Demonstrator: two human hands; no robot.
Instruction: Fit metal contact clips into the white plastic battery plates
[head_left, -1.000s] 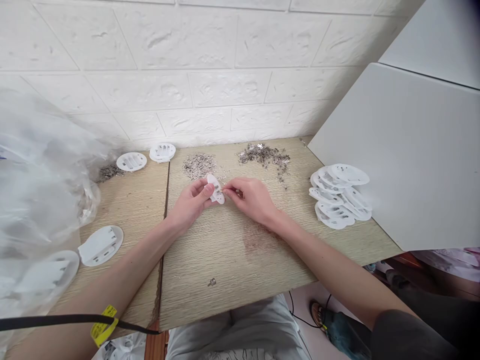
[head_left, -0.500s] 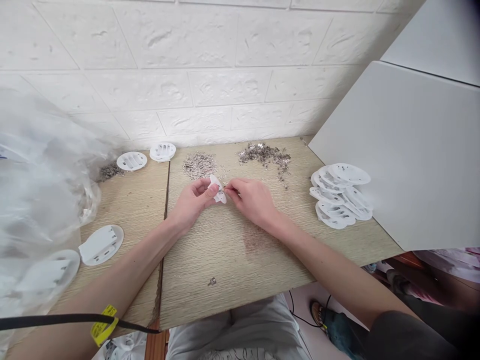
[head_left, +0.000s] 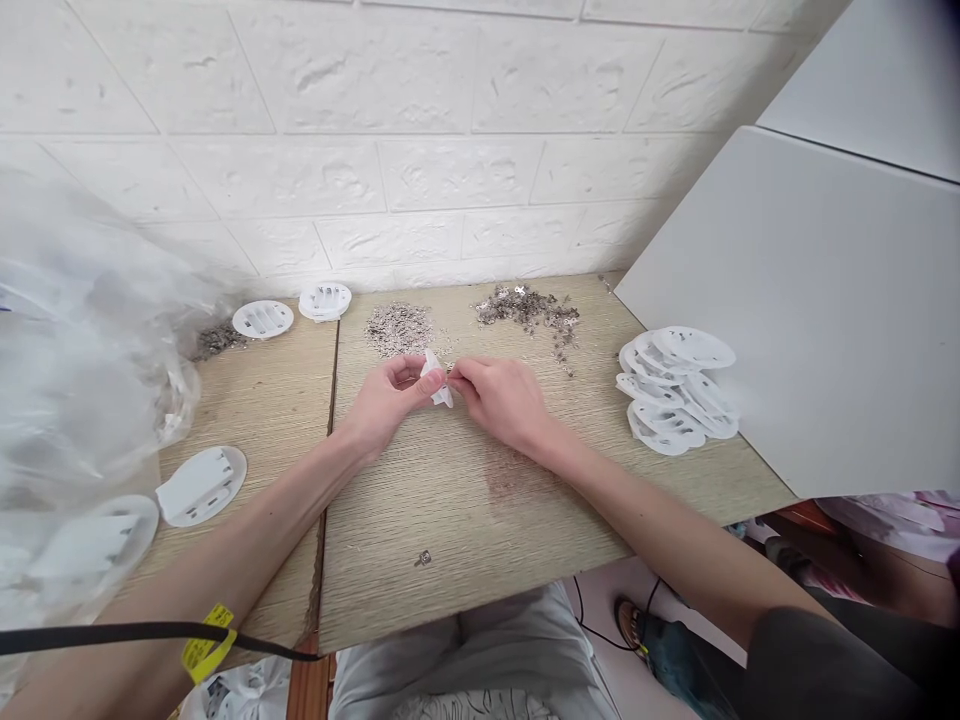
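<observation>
My left hand [head_left: 391, 398] is closed on a white plastic disc [head_left: 437, 388], its thumb pressed over the near face. The disc is held edge-up above the table, tilted toward my right hand. My right hand [head_left: 501, 398] has thumb and forefinger pinched together right at the disc's face; whatever sits between the fingertips is too small to make out. Just behind the hands lies a pile of tiny metal pieces [head_left: 399, 328]. Farther right is a looser heap of small metal clips [head_left: 529, 308].
White discs are stacked at the right [head_left: 675, 388] against a grey panel [head_left: 817, 320]. More discs [head_left: 262, 319] lie at the left, near a clear plastic bag [head_left: 82, 380]. One metal clip [head_left: 424, 558] lies near the front edge. A black cable [head_left: 135, 632] crosses my left forearm. Another person sits at the right.
The disc in my left hand has turned slightly more edge-on. My right fingertips stay pinched against it. The whole view has shifted a little.
</observation>
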